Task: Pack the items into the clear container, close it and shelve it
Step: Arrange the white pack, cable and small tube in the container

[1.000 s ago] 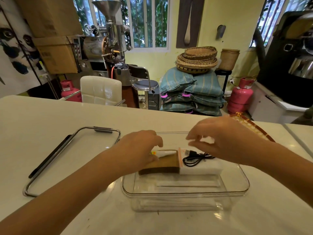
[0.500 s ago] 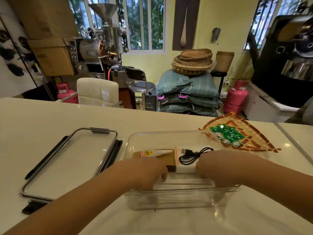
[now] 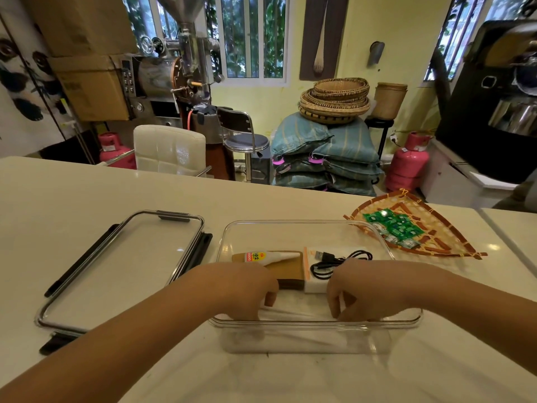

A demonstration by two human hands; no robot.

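Head view: The left hand [image 3: 247, 289] and right hand [image 3: 366, 292] reach inside the clear rectangular plastic container [image 3: 316, 325], fingers curled downward onto its floor. Whether they pinch anything cannot be determined.

Just beyond the fingertips lie a brown flat box [image 3: 286, 271] carrying a white glue tube [image 3: 267, 256], and a white block [image 3: 315, 286] carrying a coiled black USB cable [image 3: 334, 261].

Remaining, by assessment: green circuit boards [image 3: 392, 226] rest on the woven fan-shaped tray [image 3: 447, 245], beyond and right of the right-hand fingers. The clear lid with black latches [image 3: 122, 266] lies left of the left-hand fingers, not fitted. Closing and shelving are outstanding.
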